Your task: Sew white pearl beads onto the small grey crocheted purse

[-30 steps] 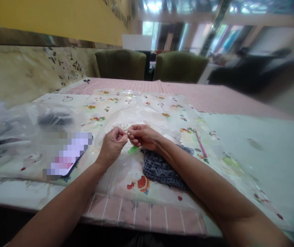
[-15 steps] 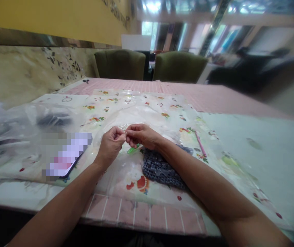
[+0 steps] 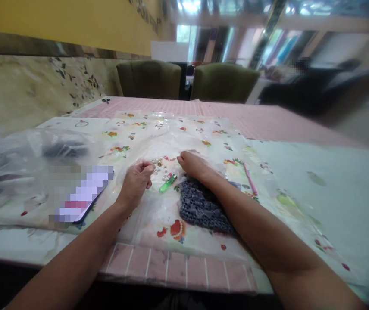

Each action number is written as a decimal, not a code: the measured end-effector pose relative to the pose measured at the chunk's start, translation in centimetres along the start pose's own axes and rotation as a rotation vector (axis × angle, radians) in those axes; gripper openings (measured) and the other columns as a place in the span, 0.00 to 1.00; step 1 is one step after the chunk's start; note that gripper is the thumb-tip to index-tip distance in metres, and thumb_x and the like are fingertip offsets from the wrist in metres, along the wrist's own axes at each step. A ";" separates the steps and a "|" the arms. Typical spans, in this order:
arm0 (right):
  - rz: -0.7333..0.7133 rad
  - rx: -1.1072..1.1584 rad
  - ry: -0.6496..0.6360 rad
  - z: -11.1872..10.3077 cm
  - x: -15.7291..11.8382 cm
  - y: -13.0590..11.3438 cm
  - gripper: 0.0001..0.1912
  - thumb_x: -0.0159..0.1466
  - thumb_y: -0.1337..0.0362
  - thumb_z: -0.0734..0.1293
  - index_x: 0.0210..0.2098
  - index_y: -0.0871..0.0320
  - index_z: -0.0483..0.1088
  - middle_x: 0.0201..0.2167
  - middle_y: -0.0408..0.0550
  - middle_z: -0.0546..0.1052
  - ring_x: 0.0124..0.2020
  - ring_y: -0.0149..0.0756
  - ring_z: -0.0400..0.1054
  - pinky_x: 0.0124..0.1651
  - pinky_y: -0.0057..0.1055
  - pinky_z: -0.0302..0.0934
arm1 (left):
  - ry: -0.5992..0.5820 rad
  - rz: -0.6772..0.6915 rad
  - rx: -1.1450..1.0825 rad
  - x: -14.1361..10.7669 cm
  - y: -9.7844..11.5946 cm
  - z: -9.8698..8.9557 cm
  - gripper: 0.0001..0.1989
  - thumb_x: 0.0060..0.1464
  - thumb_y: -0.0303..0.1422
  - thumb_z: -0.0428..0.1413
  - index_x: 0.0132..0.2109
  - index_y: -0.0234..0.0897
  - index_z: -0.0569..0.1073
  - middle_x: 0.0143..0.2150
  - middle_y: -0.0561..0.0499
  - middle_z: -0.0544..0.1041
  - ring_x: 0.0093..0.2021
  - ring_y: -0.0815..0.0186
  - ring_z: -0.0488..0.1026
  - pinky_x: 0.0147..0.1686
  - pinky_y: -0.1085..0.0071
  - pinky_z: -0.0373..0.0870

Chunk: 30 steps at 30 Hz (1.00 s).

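Lying between the pinched left hand (image 3: 138,178) and right hand (image 3: 191,163), its grip unclear, are small beads (image 3: 160,163).

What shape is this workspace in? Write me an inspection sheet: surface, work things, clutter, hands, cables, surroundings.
Surface: patterned sheet, pink cloth showing at its near and far edges.
Work things: small beads lie between the hands; dark knitted piece, partly hidden by the right forearm.
Clutter: phone and plastic bag at left; green lighter, by its look, near the beads; pink stick at right.
Left hand: fingers pinched together; anything held is too small to tell.
Right hand: fingers curled, mostly hidden; contents unclear.
Cables: nothing seen.
Surroundings: green chairs beyond the table, yellow wall at left.
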State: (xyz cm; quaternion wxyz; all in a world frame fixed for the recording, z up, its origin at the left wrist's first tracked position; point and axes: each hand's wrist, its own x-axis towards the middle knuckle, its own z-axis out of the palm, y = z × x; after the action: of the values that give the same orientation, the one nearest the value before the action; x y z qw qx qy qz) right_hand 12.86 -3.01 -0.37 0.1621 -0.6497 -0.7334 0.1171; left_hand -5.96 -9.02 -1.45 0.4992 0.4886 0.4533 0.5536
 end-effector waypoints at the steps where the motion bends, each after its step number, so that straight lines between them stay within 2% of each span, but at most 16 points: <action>1: 0.007 -0.027 -0.033 0.1 0.0 0.3 0.09 0.66 0.63 0.64 0.30 0.59 0.71 0.34 0.59 0.76 0.40 0.44 0.68 0.40 0.34 0.58 | 0.001 0.000 0.002 0.0 0.0 0.0 0.08 0.46 0.34 0.59 0.30 0.37 0.67 0.19 0.62 0.60 0.17 0.76 0.54 0.15 0.77 0.54; 3: -0.035 -0.051 -0.058 0.2 -0.2 0.4 0.05 0.64 0.64 0.66 0.36 0.59 0.73 0.39 0.60 0.76 0.42 0.46 0.68 0.42 0.34 0.58 | 0.010 0.001 0.011 0.1 -0.2 0.0 0.08 0.46 0.34 0.59 0.30 0.36 0.68 0.19 0.62 0.60 0.16 0.76 0.54 0.15 0.77 0.54; 5: -0.153 -0.051 -0.041 0.4 -0.3 -0.1 0.06 0.64 0.67 0.66 0.41 0.59 0.73 0.44 0.58 0.75 0.43 0.44 0.68 0.43 0.33 0.57 | 0.016 0.002 0.015 0.1 -0.3 0.0 0.09 0.47 0.34 0.60 0.30 0.36 0.67 0.20 0.61 0.60 0.16 0.76 0.55 0.15 0.77 0.54; 8: -0.385 -0.044 -0.096 0.8 -0.6 -1.0 0.08 0.64 0.71 0.64 0.40 0.58 0.74 0.43 0.54 0.76 0.42 0.39 0.67 0.42 0.31 0.56 | 0.015 -0.002 0.016 0.1 -0.3 -0.1 0.10 0.47 0.35 0.60 0.30 0.37 0.66 0.20 0.61 0.61 0.17 0.77 0.55 0.16 0.77 0.55; 11: -0.507 -0.067 -0.186 1.4 -0.9 -1.6 0.10 0.63 0.72 0.65 0.42 0.58 0.75 0.42 0.52 0.77 0.41 0.38 0.68 0.41 0.29 0.54 | 0.023 -0.002 0.016 0.1 -0.3 0.0 0.10 0.47 0.35 0.61 0.31 0.36 0.67 0.20 0.62 0.61 0.17 0.76 0.56 0.15 0.77 0.54; 13: -0.525 -0.077 -0.220 1.7 -1.0 -1.7 0.10 0.63 0.72 0.65 0.43 0.59 0.75 0.44 0.53 0.77 0.42 0.37 0.68 0.41 0.29 0.53 | 0.021 0.004 0.013 0.0 -0.3 0.0 0.10 0.47 0.35 0.61 0.31 0.36 0.67 0.20 0.62 0.61 0.17 0.76 0.55 0.15 0.77 0.55; 17: -0.501 -0.078 -0.269 2.0 -1.0 -1.6 0.09 0.64 0.72 0.65 0.40 0.61 0.76 0.42 0.54 0.78 0.41 0.37 0.68 0.41 0.28 0.54 | 0.009 0.008 0.012 0.0 -0.3 0.0 0.10 0.46 0.35 0.61 0.30 0.36 0.67 0.20 0.61 0.61 0.17 0.76 0.54 0.15 0.77 0.55; 22: -0.465 -0.041 -0.239 1.6 -1.1 -1.7 0.08 0.62 0.75 0.63 0.34 0.62 0.74 0.37 0.54 0.78 0.37 0.36 0.67 0.38 0.29 0.53 | 0.002 -0.002 0.027 0.0 -0.5 0.1 0.11 0.46 0.36 0.61 0.30 0.37 0.67 0.20 0.61 0.61 0.17 0.76 0.54 0.16 0.77 0.54; 24: -0.446 0.072 -0.205 1.3 -1.0 -1.6 0.08 0.60 0.77 0.62 0.32 0.62 0.72 0.33 0.52 0.77 0.34 0.34 0.66 0.37 0.29 0.54 | 0.010 -0.011 0.032 0.1 -0.5 0.1 0.11 0.46 0.36 0.61 0.30 0.37 0.66 0.20 0.61 0.61 0.17 0.76 0.54 0.16 0.77 0.54; 26: -0.433 0.300 -0.205 0.9 -0.9 -1.5 0.07 0.59 0.77 0.62 0.31 0.61 0.70 0.30 0.47 0.75 0.31 0.31 0.65 0.35 0.28 0.55 | 0.018 -0.042 0.032 0.1 -0.4 0.1 0.11 0.45 0.35 0.61 0.30 0.37 0.66 0.20 0.61 0.60 0.17 0.76 0.54 0.16 0.77 0.54; 30: -0.380 0.893 -0.386 0.3 -0.9 -1.6 0.03 0.61 0.72 0.63 0.33 0.59 0.67 0.28 0.44 0.76 0.25 0.27 0.66 0.31 0.26 0.60 | -0.050 -0.210 -0.154 0.0 0.2 0.0 0.10 0.44 0.31 0.60 0.30 0.38 0.64 0.19 0.63 0.54 0.16 0.77 0.49 0.15 0.79 0.50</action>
State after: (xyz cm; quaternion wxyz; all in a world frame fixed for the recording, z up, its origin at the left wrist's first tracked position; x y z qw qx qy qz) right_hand 11.37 -4.12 -0.12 0.3039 -0.3391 -0.7335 0.5046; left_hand -6.02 -9.04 -1.22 0.6015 0.4125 0.4454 0.5192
